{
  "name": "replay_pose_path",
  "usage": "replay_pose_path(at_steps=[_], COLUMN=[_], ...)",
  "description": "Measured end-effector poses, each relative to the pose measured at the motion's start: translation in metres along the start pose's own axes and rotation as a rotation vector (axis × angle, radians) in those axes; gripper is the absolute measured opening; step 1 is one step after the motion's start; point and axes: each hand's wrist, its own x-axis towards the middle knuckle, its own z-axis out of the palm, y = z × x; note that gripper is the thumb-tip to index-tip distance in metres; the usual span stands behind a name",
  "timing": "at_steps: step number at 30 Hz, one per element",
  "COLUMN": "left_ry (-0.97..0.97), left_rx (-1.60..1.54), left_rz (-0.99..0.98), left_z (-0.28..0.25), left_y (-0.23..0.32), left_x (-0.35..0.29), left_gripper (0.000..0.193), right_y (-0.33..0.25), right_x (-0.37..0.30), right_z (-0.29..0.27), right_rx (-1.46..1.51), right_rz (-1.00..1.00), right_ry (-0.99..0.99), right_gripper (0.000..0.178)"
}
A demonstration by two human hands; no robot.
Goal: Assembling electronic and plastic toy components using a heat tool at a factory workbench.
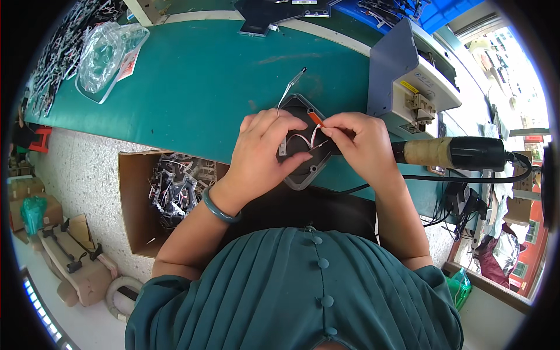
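A dark grey plastic housing point(302, 179), shallow and open-topped, lies on the bench's front edge. My left hand point(259, 149) rests over its left side, thumb and index finger apart inside it. At the housing's right side, my right hand point(363, 143) pinches the lower end of a small orange-red strip point(315, 118). Thin white and red wires point(298, 137) loop between my hands. One bare wire end shows near my left thumb. A pale cable point(287, 90) with a dark tip runs from behind my left fingers onto the bench.
The bench has a green top point(198, 76). A grey boxy machine point(402, 76) stands at the right, beside a tape-wrapped black handle point(455, 154) with a cable. Clear plastic packaging point(111, 55) lies far left. A cardboard box point(135, 204) of plastic parts stands below the bench.
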Motion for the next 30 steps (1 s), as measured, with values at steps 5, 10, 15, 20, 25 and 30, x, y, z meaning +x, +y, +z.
replay_pose_path(at_steps=[5, 10, 15, 20, 25, 30], left_ry=[0.022, 0.05, 0.06, 0.044, 0.032, 0.018], left_rx=[-0.028, -0.081, -0.082, -0.07, -0.045, -0.049], left_rz=[0.013, -0.05, -0.039, -0.03, -0.019, -0.041], left_z=[0.004, 0.004, 0.004, 0.004, 0.003, 0.001], left_y=[-0.002, -0.003, -0.005, -0.004, -0.005, -0.002], left_x=[-0.003, -0.001, -0.001, -0.001, -0.001, 0.0], left_gripper=[0.064, 0.075, 0.079, 0.076, 0.073, 0.07], right_y=[-0.005, -0.019, -0.026, -0.039, -0.04, -0.046], right_x=[-0.002, 0.005, 0.012, 0.011, 0.012, 0.014], right_z=[0.005, 0.008, 0.005, 0.008, 0.007, 0.01], right_rx=[-0.213, -0.493, -0.536, -0.649, -0.723, -0.771], right_rz=[-0.136, -0.145, -0.109, -0.122, -0.276, -0.211], right_ry=[0.049, -0.037, -0.203, -0.217, -0.182, -0.262], right_gripper=[0.008, 0.004, 0.005, 0.005, 0.01, 0.014])
